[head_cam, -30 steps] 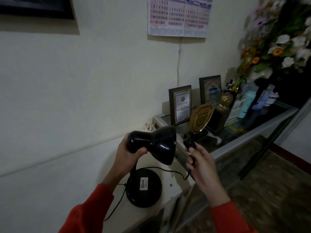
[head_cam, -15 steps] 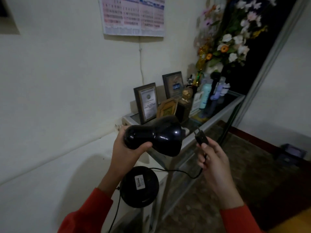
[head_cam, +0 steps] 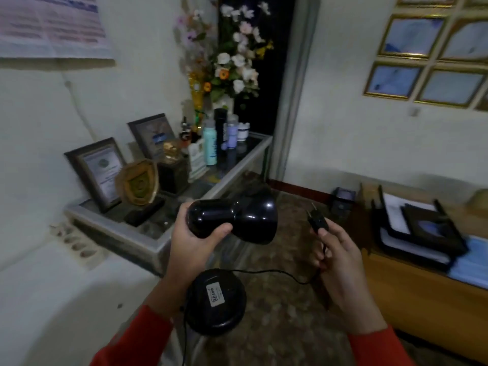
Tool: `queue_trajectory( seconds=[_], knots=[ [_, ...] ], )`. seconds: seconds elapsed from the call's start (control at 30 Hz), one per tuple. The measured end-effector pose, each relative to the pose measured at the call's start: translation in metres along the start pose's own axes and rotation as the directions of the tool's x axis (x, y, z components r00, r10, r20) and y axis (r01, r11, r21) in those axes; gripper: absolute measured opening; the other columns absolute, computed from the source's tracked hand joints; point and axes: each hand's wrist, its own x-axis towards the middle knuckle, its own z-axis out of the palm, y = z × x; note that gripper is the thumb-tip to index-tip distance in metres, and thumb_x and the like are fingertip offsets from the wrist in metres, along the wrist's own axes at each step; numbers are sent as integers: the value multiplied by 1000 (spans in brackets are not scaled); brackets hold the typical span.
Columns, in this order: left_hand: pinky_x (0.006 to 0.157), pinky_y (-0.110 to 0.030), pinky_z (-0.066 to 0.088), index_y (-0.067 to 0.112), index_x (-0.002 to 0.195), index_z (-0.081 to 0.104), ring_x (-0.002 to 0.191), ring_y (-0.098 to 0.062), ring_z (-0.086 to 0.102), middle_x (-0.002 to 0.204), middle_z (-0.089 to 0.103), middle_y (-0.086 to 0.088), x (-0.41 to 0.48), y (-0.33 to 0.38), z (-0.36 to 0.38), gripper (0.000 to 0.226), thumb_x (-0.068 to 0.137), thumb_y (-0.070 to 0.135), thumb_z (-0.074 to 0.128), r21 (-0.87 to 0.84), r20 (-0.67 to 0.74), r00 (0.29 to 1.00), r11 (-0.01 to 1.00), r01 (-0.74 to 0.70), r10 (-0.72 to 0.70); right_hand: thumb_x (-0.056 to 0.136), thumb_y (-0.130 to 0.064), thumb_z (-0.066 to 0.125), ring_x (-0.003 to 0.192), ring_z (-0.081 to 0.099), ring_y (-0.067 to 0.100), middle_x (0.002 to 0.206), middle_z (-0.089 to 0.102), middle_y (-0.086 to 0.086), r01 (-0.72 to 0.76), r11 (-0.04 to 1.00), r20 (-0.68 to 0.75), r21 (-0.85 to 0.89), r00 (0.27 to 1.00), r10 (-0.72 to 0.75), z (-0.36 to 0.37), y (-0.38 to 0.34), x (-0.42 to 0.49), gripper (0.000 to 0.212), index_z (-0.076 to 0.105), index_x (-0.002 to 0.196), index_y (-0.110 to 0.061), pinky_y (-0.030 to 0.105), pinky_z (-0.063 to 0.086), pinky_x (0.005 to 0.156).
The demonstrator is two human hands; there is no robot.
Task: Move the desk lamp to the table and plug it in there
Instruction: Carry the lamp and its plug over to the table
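The head view shows the glossy black desk lamp with a bell-shaped shade (head_cam: 237,217) carried in the air, off every surface. The left hand (head_cam: 195,241) wraps its grip around the narrow neck end of the shade, thumb pressed across the near side, so the shade's flared mouth points away to the right of the grip and the round black base (head_cam: 215,302) hangs directly below the wrist, its underside with a white label turned toward the camera. That hold probably keeps the heavy base from swinging. The right hand (head_cam: 340,265) pinches the small black plug (head_cam: 317,220) between thumb and fingertips, prongs pointing up and away, with the thin black cord (head_cam: 277,273) looping loosely from below this grip back to the base; holding the plug apart likely keeps the cord from dragging and readies it for a socket.

To the right of the right-hand grip stands a wooden desk (head_cam: 412,294) bearing stacked dark trays (head_cam: 422,228), presumably the destination.

No socket is visible near that desk, whose far end is cut off. The lamp's stem is hidden behind the left hand, and the label's print is too blurred to read with certainty.
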Motion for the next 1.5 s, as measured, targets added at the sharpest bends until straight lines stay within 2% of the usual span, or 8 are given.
queue_trajectory(
  seconds=[0.2, 0.53, 0.67, 0.87, 1.07, 1.3, 1.4, 1.5],
  knots=[
    [72, -2, 48, 19, 106, 56, 90, 7, 64, 96, 67, 9, -18, 22, 105, 59, 58, 37, 86, -160, 140, 990, 987, 16, 6, 74, -24, 66, 47, 49, 7, 72, 59, 3, 53, 998, -130, 19, 990, -50, -101, -41, -13, 34, 69, 107, -23, 20, 41, 40],
    [68, 2, 45, 42, 97, 53, 85, 13, 62, 93, 66, 31, -49, 47, 268, 45, 58, 46, 75, -263, 273, 958, 965, -13, 88, 76, -20, 67, 42, 39, 6, 55, 45, -4, 183, 982, -342, -46, 921, -188, -239, -95, -33, 29, 69, 104, -18, 18, 32, 37],
    [70, 1, 46, 42, 97, 54, 86, 11, 63, 89, 67, 16, -58, 56, 336, 48, 61, 40, 86, -318, 368, 925, 948, 24, 99, 75, -20, 67, 41, 39, 6, 74, 55, 10, 224, 972, -455, -76, 859, -234, -289, -116, -39, 18, 72, 92, -24, 17, 31, 36],
    [68, 2, 46, 39, 97, 54, 83, 14, 62, 89, 64, 12, -64, 81, 443, 42, 60, 34, 74, -419, 489, 859, 904, 83, 148, 72, -21, 67, 41, 38, 8, 75, 49, 17, 228, 961, -603, -156, 749, -275, -360, -155, -42, 19, 69, 92, -21, 19, 30, 36],
    [71, 2, 46, 39, 99, 53, 87, 13, 62, 93, 64, 13, -65, 113, 551, 45, 58, 36, 74, -486, 603, 771, 860, 152, 205, 81, -18, 64, 50, 53, 5, 68, 70, -6, 125, 954, -729, -273, 620, -290, -426, -201, -32, 27, 63, 108, -16, 17, 42, 44],
    [70, 1, 47, 36, 98, 53, 84, 14, 61, 93, 62, 14, -76, 141, 668, 45, 59, 35, 75, -535, 671, 701, 813, 231, 242, 89, -13, 59, 56, 49, 12, 67, 67, -8, 175, 941, -797, -290, 501, -339, -501, -247, -17, 24, 61, 113, -14, 21, 40, 45],
    [72, -10, 51, 25, 104, 55, 84, 6, 63, 93, 63, 11, -88, 149, 720, 53, 60, 39, 81, -522, 701, 671, 815, 250, 243, 89, -10, 59, 55, 48, 11, 69, 66, -5, 213, 938, -817, -275, 462, -345, -537, -265, -14, 25, 60, 114, -14, 24, 38, 48],
    [67, -1, 47, 40, 97, 52, 81, 12, 61, 90, 63, 13, -104, 158, 770, 53, 57, 44, 86, -515, 716, 654, 818, 258, 245, 89, -10, 59, 53, 47, 8, 71, 62, -3, 241, 936, -831, -258, 438, -342, -581, -280, -12, 26, 61, 114, -14, 22, 37, 47]
  ],
)
